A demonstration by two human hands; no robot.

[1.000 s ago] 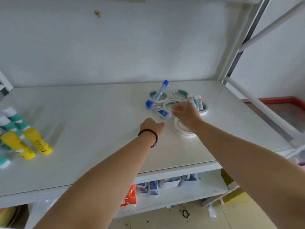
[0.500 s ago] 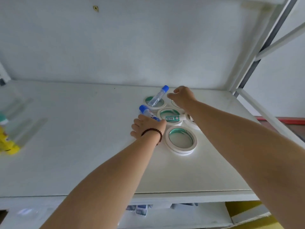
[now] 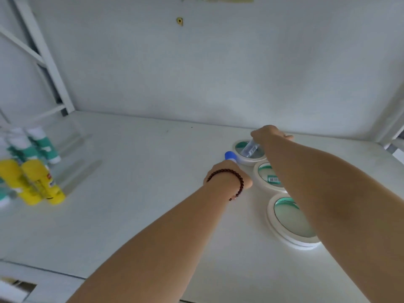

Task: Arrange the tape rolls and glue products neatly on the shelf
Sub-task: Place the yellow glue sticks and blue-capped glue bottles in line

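While both hands work at the right rear of the white shelf, the left hand is curled over a blue-capped glue tube; only the cap shows past the knuckles, so it looks gripped, but finger closure can't be confirmed. The right hand sits at the far end of a clear glue tube lying tilted across the rearmost tape roll; fingers are hidden, so whether it's pinched can't be told.

Handling, as a guess: tubes are light, stiff, smooth plastic & will roll if laid flat, so best taken mid-barrel. Rolls are light, rigid rings; pinch the rim or hook the core.

Count: 3 tape rolls in a line, incl. middle roll w/ a green label & nearest roll; 2 tubes; 2 yellow bottles at far left; approx. 3 green-and-white tubes, blurred.
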